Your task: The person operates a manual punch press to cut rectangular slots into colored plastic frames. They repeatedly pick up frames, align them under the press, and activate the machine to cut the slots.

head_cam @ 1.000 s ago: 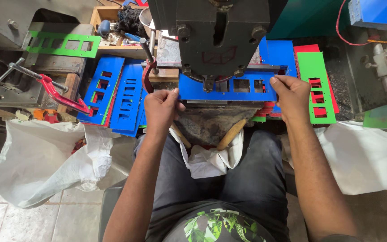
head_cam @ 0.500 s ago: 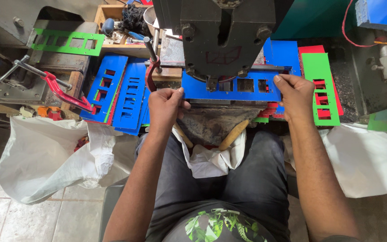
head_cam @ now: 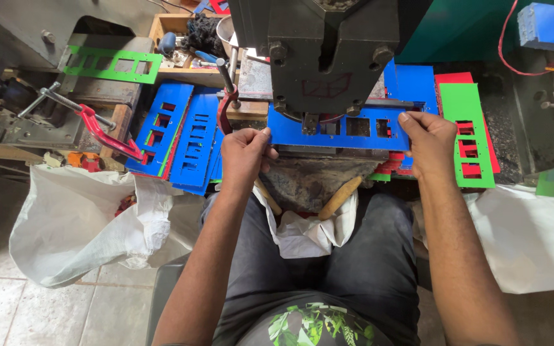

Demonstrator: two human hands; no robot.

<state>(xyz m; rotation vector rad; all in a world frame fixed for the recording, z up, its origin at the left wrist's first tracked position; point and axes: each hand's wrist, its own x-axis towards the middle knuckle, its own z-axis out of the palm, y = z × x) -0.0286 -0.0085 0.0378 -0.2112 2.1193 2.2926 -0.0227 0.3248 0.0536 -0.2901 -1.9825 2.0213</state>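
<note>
Both hands have barely shifted since a moment ago, and the blue sheet (head_cam: pixel 341 131) sits in the same spot under the dark press (head_cam: pixel 328 57). Its long axis runs side to side across the counter's front edge, one end at each hand. At its left end the left hand (head_cam: pixel 243 157) is closed, fingers pinching the edge; at its right end the right hand (head_cam: pixel 428 141) is clamped likewise. Stacks of punched blue sheets (head_cam: pixel 184 141) lie towards the left edge, green ones (head_cam: pixel 469 131) towards the right.
</note>
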